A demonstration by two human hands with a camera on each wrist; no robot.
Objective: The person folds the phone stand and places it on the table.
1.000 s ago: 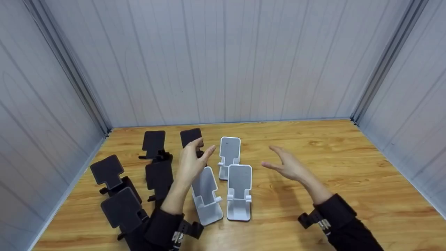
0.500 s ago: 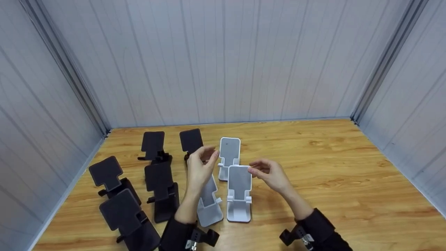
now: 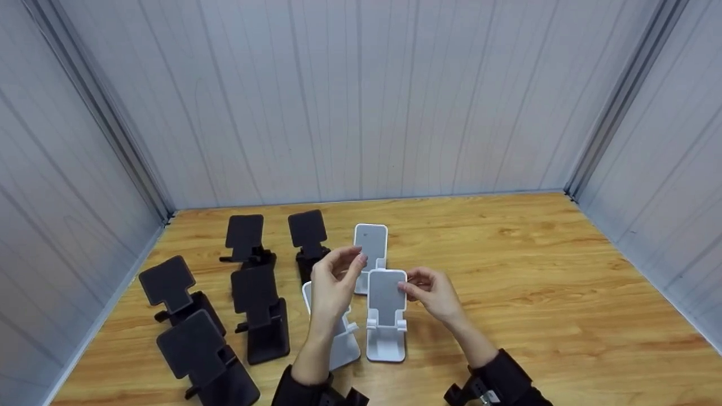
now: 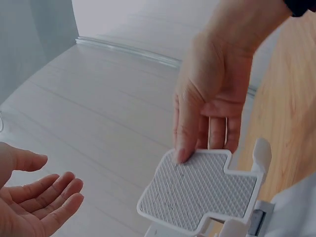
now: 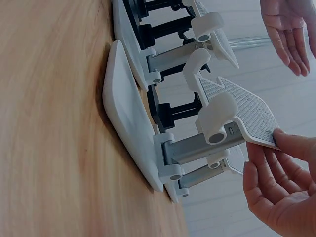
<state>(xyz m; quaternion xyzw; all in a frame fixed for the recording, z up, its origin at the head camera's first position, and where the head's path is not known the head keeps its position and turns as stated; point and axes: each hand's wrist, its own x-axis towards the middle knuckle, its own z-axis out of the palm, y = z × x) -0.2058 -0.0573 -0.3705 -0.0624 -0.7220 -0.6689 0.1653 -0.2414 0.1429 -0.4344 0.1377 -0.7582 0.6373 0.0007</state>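
A white phone stand [image 3: 387, 299] with a grey textured pad stands at the front centre. My right hand [image 3: 435, 296] pinches the upper right edge of its plate, thumb on the pad and fingers behind, as the right wrist view also shows. My left hand [image 3: 333, 285] hovers left of that plate with relaxed fingers and holds nothing; the left wrist view shows a gap between it and the plate. Beneath the left hand and forearm, a second white phone stand [image 3: 344, 349] is partly hidden. A third white phone stand [image 3: 370, 239] stands behind, partly covered by the front one.
Several black phone stands fill the left side, among them one at the front [image 3: 192, 344], one at the far left [image 3: 167, 285] and one at the back [image 3: 307, 228]. The wooden table [image 3: 536, 270] extends right. Pale panel walls [image 3: 361, 101] enclose the back and sides.
My right hand has moved left and in to the front white stand and now pinches its plate. My left hand has moved right and slightly down, nearer that stand. The stands keep their places.
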